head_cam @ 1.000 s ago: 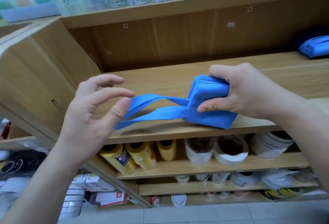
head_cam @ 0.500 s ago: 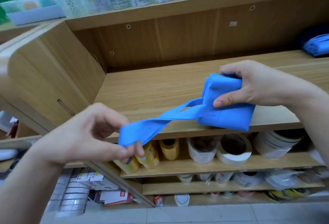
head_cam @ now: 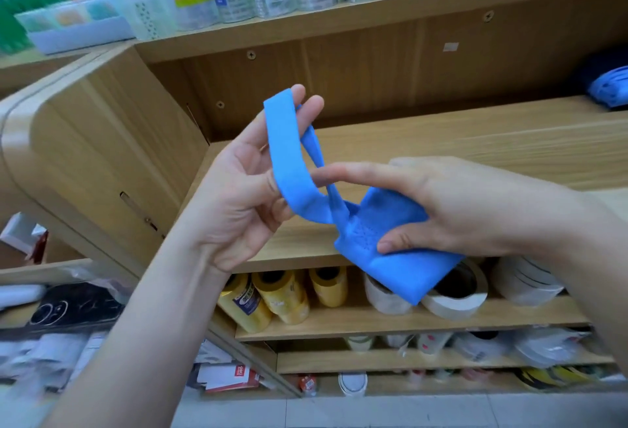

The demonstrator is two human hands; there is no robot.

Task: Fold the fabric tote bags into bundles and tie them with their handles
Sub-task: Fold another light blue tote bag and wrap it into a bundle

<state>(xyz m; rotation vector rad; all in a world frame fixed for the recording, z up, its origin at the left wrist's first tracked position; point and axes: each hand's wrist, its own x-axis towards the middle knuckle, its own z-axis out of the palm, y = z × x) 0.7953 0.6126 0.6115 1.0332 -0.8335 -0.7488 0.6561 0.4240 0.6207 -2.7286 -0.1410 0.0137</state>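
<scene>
Pinching the folded tote bag point(head_cam: 407, 271) in the right hand point(head_cam: 475, 213), handle loop point(head_cam: 289, 155) gripped around the raised left hand point(head_cam: 238, 203)

The tote bag point(head_cam: 401, 257) is plain blue, the shelf point(head_cam: 441, 142) pale wood-grain.

Bare left grip point(head_cam: 234, 210), right grip point(head_cam: 469, 210), forearms point(head_cam: 136, 342)

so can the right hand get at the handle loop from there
Probably yes: the right hand pinches the folded bag with its index finger free beside the handle loop held up by the left hand.
</scene>
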